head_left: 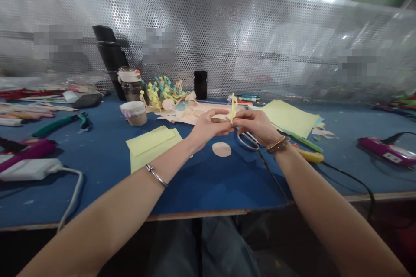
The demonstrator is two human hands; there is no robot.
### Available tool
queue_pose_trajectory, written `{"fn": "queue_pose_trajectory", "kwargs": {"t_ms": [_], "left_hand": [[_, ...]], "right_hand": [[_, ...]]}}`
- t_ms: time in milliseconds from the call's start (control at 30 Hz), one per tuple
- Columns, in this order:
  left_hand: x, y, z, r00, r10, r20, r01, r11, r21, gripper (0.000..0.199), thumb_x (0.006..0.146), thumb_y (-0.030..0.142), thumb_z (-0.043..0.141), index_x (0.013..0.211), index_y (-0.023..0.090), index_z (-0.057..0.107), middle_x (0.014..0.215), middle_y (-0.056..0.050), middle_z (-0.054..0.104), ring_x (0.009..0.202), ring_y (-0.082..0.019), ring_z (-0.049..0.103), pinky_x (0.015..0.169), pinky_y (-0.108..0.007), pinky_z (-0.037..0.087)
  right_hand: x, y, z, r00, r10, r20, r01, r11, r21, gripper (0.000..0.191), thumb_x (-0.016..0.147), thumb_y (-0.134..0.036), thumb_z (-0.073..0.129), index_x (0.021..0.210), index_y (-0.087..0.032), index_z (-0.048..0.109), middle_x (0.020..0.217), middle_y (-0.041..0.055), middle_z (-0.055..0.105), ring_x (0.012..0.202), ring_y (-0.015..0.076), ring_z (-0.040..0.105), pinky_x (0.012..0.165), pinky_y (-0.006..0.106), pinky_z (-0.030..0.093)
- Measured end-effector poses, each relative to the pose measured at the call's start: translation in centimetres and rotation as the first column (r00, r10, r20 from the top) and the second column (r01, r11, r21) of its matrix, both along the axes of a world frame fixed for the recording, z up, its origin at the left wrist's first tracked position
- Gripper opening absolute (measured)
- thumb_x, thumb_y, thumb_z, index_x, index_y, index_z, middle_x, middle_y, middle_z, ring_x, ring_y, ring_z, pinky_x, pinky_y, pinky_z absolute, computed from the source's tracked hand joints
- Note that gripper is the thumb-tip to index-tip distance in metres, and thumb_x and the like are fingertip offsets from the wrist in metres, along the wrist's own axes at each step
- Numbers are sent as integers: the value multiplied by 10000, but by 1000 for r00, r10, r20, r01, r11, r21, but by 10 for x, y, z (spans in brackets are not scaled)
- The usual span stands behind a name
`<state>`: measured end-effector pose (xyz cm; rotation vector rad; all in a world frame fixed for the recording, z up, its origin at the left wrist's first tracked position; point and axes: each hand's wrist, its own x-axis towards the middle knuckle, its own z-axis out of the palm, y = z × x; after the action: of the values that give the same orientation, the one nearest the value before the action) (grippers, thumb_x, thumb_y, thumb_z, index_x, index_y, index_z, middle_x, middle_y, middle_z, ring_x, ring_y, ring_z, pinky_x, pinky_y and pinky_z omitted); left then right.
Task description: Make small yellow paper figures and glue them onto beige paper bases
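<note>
Yellow strip (233, 107) between inward-angled left hand (209, 125) and right hand (256, 124)

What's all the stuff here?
Thin paper piece: one, yellow, centre
Round paper discs: several, pale, centre
Paper sheets: several, yellowish, both sides
Small decorations: many, yellow and blue, back
Rectangular phone: one, black, back centre
Tall cylinder: one, black, back left
Lidded bottle: one, dark, back left
Round cup: one, brown, left
Long pliers: one, green, left
Slim sticks: many, pinkish, far left
Corded tool: one, yellow, right
Power strips: two, purple, both sides
Tabletop: one, blue, beneath
Perforated metal screen: one, silver, behind
Left hand: one, bare, centre
Right hand: one, bare, centre
</note>
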<state>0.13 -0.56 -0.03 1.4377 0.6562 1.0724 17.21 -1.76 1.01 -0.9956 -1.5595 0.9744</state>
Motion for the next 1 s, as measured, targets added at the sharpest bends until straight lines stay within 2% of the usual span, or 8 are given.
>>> {"fn": "queue_pose_trajectory", "kwargs": {"t_ms": [567, 800, 1000], "left_hand": [[0, -4, 3, 999, 25, -30, -24, 1000, 19, 464, 657, 161, 670, 1096, 138, 518, 768, -84, 684, 748, -175, 661, 724, -332, 504], [0, -3, 2, 999, 26, -20, -25, 999, 35, 472, 660, 170, 678, 1101, 139, 511, 766, -81, 686, 738, -173, 661, 732, -342, 505], [0, -1, 2, 1000, 25, -7, -25, 999, 37, 475, 670, 189, 685, 1107, 148, 504, 764, -75, 686, 737, -171, 662, 733, -336, 506]], "right_hand": [[0, 0, 1, 999, 11, 42, -11, 1000, 8, 184, 626, -318, 698, 711, -160, 655, 686, 22, 642, 646, 139, 604, 542, 248, 498], [0, 0, 1, 1000, 2, 13, -2, 1000, -16, 198, 636, -318, 698, 750, -158, 672, 712, 39, 656, 668, 154, 618, 529, 244, 501], [1, 1, 0, 1000, -8, -26, 7, 1000, -24, 177, 633, -313, 701, 708, -153, 682, 690, 39, 643, 655, 152, 614, 519, 242, 504]]}}
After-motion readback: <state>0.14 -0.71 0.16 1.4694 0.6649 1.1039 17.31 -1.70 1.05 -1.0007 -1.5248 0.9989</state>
